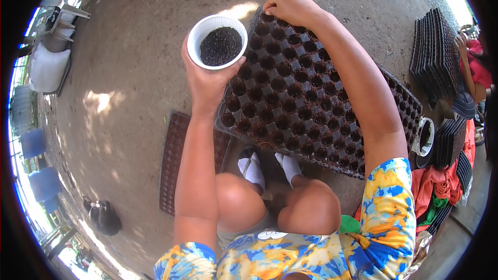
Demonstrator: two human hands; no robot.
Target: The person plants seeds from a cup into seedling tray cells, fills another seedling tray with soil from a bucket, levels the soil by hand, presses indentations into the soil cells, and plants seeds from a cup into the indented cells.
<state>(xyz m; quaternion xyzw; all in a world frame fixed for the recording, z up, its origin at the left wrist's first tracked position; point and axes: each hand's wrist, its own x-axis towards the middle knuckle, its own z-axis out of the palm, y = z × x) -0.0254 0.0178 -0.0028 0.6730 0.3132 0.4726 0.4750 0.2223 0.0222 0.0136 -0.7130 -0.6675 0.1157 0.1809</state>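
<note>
My left hand point(206, 85) is wrapped round a white plastic cup point(194, 41), held up beside the tray's left edge. Small dark grains like seeds point(222, 46) partly fill the cup. At the far left corner of a black seedling tray point(290, 88), my right hand point(290, 8) has its fingertips pinched together over a cell. Whatever sits between those fingertips is too small to make out. Brown soil lines the tray's many round cells, each with a hollow in it. The tray lies in front of my knees.
Another seedling tray point(171, 166) lies on the ground at left. Stacked black trays point(433, 54) stand at right near a person in a red shirt point(480, 65). A white bucket point(426, 137), red cloth point(433, 181) and a black animal point(104, 218) are also around me.
</note>
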